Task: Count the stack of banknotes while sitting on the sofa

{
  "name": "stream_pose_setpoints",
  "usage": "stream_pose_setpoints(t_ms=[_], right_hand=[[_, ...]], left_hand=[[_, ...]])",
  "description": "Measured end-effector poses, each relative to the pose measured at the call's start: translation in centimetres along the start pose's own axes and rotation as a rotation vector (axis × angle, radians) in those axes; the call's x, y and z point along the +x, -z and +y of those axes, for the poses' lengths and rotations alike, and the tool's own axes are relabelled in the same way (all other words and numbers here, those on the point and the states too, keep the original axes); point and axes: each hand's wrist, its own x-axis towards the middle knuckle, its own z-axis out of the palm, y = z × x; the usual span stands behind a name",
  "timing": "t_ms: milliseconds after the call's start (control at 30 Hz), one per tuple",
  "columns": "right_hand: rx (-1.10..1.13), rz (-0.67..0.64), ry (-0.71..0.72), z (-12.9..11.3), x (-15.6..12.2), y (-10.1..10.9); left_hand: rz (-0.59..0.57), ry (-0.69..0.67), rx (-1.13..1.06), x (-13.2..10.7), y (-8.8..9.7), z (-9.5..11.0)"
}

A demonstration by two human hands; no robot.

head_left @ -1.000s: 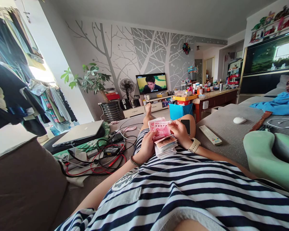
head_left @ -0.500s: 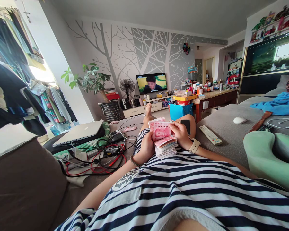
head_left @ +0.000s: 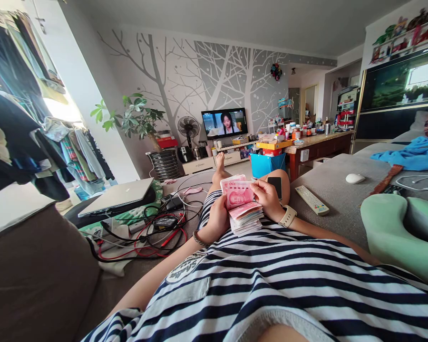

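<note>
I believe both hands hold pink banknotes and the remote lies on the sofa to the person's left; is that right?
Not quite: the head view shows the remote lying on the sofa to the person's right, not left. The left hand and right hand do hold the pink banknotes.

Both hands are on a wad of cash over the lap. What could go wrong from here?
1. The left hand props up the stack of pink paper banknotes while the right hand pinches the top note. The lower notes are fanned unevenly, so some may slide off the striped lap.
2. The black phone lies on the thigh just behind the right hand, where a nudge or leg shift could knock it off.
</note>
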Motion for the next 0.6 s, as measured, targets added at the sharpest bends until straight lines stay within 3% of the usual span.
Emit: stream_pose_setpoints(t_ms=[600], right_hand=[[-0.029, 0.004, -0.016, -0.03, 0.03, -0.03]], left_hand=[[0.088, 0.056, 0.019, -0.57, -0.42, 0.48]])
